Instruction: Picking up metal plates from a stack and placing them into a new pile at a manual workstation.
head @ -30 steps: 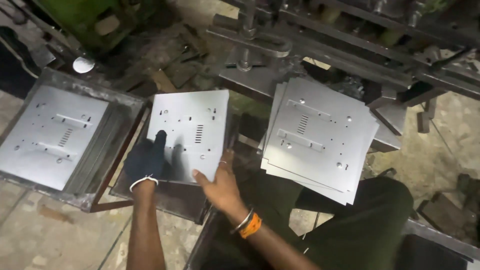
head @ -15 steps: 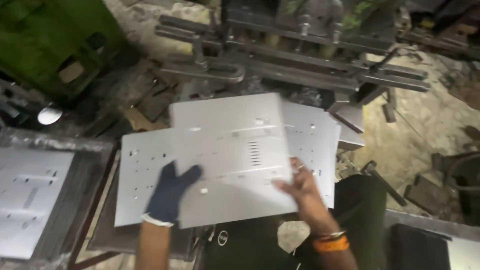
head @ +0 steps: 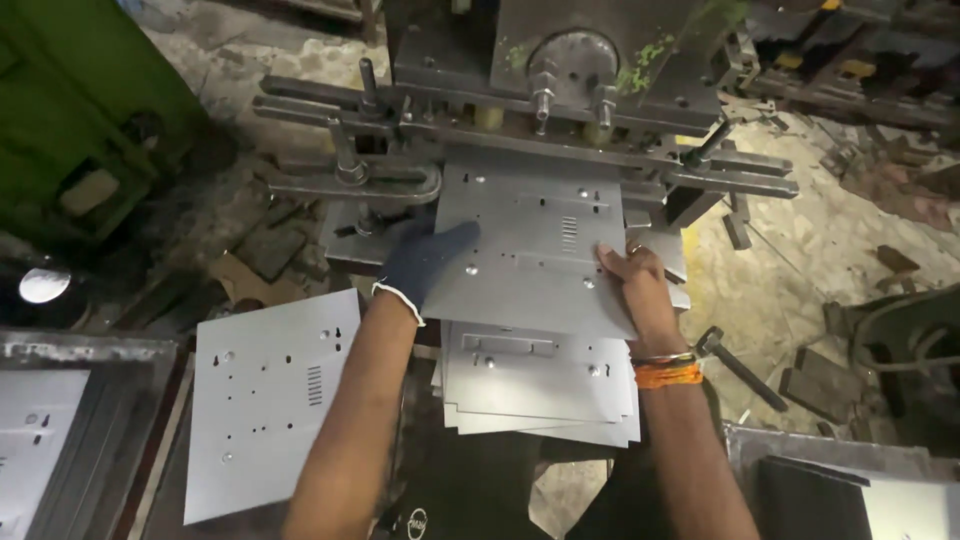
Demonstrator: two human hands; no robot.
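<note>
Your left hand [head: 425, 262] wears a dark blue glove with a white cuff; your bare right hand [head: 632, 280] has an orange band [head: 668, 374] at the wrist. The punched sheet [head: 535, 250] is pale grey, the press [head: 560, 90] dark grey with green flecks.

Dim, uneven workshop light from above; pale metal sheets glare softly, corners sink into shadow.

A single head-worn camera looks steeply down and forward from above the person's forearms, close to the work; it faces the dark grey steel press [head: 560, 90] at the top of the frame; the rubble-strewn concrete floor [head: 830, 240] fills the edges.
</note>
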